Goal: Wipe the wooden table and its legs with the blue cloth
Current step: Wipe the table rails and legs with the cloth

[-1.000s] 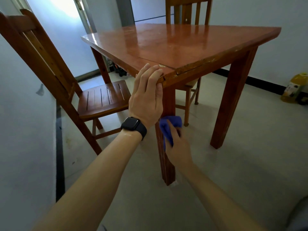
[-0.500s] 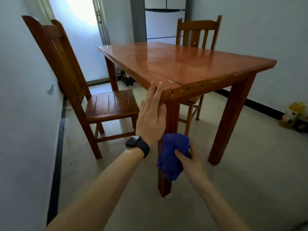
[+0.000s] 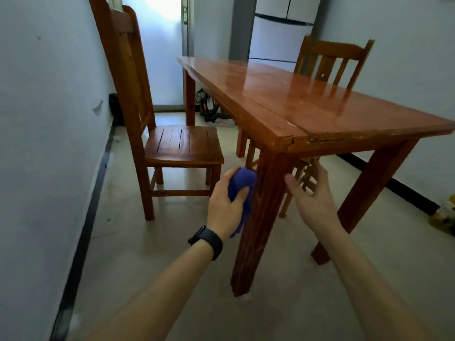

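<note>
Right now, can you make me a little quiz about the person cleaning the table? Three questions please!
1. Which hand holds the blue cloth?
2. True or false: the cloth is pressed on the table top.
3. Pick one. The right hand is: A) open beside the near table leg, B) squeezing a sponge, C) flat on a chair seat.

Key
1. The left hand, the one with the black watch.
2. False. It is against the near table leg, below the top.
3. A
</note>
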Action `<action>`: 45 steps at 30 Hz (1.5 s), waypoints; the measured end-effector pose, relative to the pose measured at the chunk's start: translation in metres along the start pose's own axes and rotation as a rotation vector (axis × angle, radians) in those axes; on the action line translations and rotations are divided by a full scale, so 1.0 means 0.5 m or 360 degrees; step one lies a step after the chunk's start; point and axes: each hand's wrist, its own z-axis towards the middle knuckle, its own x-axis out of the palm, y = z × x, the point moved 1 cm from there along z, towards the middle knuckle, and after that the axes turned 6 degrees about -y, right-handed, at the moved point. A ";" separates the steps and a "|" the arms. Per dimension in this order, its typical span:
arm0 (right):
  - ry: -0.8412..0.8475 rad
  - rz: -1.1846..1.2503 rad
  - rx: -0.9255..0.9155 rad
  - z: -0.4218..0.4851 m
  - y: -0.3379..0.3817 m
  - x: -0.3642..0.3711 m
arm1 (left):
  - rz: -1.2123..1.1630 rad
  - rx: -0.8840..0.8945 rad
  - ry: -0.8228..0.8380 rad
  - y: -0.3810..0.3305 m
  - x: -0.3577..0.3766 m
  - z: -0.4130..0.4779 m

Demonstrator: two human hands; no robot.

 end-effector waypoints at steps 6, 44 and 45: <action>-0.0090 -0.0086 -0.0097 0.030 0.011 0.077 | 0.0261 0.0121 0.0022 0.087 0.123 -0.031; -0.0352 -0.0463 -0.0225 0.021 -0.133 0.141 | 0.1100 -0.0624 0.1159 0.511 0.087 -0.196; -0.0374 -0.0443 -0.0234 0.026 -0.139 0.143 | 0.1117 -0.0674 0.1172 0.526 0.073 -0.198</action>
